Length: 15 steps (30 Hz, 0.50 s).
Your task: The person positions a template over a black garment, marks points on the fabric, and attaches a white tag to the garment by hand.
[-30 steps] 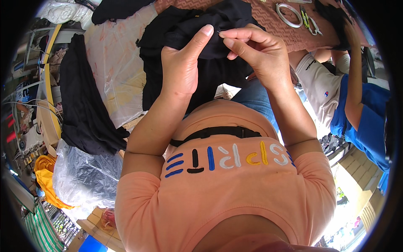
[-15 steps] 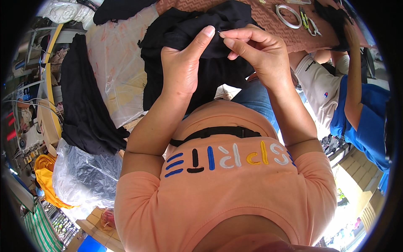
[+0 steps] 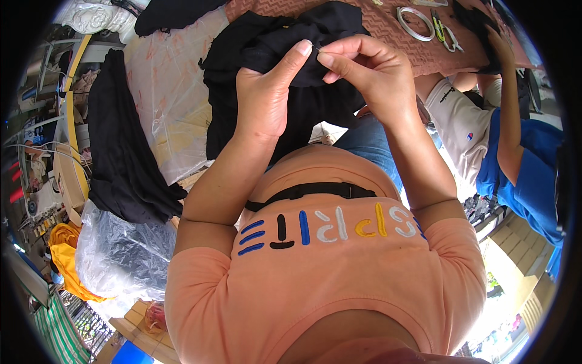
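Observation:
Black cloth [image 3: 227, 91] lies bunched in front of me, at the edge of the table and over my lap. My left hand [image 3: 265, 91] grips a fold of it, thumb on top and fingers hidden beneath. Close to that thumb tip, my right hand [image 3: 376, 70] pinches a thin needle [image 3: 317, 50] between thumb and forefinger. The needle is tiny here, and I cannot tell whether its point is in the cloth. The other right fingers curl inward.
On the brown patterned tablecloth [image 3: 376, 18] are a white ring-shaped coil [image 3: 400, 15] and yellow-green snips [image 3: 438, 27]. To the right, another person's hand [image 3: 500, 45] handles black fabric [image 3: 473, 18]. More black cloth [image 3: 121, 139] hangs at left, above a clear plastic bag [image 3: 121, 255].
My right fingertips have shifted slightly left and closer to my left thumb. The left hand has moved slightly right and down, still gripping the cloth.

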Motion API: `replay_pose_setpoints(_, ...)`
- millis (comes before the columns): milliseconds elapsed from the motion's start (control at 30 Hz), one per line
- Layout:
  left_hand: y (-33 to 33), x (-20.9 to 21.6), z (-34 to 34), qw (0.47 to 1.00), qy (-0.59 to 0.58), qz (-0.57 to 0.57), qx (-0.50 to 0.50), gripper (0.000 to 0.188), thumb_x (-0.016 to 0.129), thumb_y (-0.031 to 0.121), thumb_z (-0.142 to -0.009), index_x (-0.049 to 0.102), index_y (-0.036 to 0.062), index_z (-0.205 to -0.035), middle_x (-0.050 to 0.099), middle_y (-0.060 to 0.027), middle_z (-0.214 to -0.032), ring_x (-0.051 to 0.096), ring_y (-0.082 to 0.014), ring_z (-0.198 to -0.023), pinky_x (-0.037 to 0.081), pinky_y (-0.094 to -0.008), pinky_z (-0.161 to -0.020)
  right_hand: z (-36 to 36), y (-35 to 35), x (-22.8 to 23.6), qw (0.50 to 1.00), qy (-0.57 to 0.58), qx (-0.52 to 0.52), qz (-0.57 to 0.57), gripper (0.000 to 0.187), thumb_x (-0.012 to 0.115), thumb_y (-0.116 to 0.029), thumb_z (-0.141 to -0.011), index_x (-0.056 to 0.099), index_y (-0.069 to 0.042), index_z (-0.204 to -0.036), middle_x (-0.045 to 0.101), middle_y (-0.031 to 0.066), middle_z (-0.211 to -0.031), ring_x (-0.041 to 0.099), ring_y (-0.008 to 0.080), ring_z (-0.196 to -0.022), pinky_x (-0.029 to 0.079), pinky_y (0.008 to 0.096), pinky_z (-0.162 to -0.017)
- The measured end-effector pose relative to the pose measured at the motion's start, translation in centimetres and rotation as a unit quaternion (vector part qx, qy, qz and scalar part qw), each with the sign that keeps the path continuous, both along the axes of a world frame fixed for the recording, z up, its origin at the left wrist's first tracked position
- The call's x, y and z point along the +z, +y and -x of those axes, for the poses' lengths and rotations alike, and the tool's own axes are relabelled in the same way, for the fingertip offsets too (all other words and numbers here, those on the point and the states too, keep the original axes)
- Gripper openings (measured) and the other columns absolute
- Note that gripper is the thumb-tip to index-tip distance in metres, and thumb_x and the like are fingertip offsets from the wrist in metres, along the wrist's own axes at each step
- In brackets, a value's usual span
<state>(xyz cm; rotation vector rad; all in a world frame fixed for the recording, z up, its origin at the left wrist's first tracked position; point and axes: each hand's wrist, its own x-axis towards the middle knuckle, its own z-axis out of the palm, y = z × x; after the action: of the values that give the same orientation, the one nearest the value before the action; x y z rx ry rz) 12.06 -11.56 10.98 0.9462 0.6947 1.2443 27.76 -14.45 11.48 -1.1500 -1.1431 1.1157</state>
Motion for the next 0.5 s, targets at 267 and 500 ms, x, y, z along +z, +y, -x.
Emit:
replay_pose_setpoints(267,0.5,-0.5,-0.1,1.000,0.008,-0.006,0.019,0.018,0.076,0.008,-0.087,0.072,-0.0013,-0.102,0.072,-0.0054,-0.098,0.066,-0.0096,-0.088,0.053,-0.0241,-0.082,0.0,0.7,-0.2,1.000,0.017,0.000,-0.021,0.011,0.073,-0.006,-0.089,0.070,0.000,-0.097,0.071,0.0052,-0.085,0.067,0.0104,-0.069,0.054,0.0207,-0.064)
replay_pose_setpoints(500,0.5,-0.2,0.2,0.999,0.013,0.022,0.023,0.018,0.077,0.007,-0.086,0.073,-0.0021,-0.101,0.072,-0.0050,-0.097,0.066,-0.0091,-0.085,0.053,-0.0237,-0.081,-1.7,1.2,0.1,0.982,-0.126,-0.015,-0.139,0.020,0.076,-0.005,-0.086,0.073,-0.003,-0.106,0.066,0.0008,-0.096,0.061,0.0050,-0.072,0.047,0.0183,-0.059)
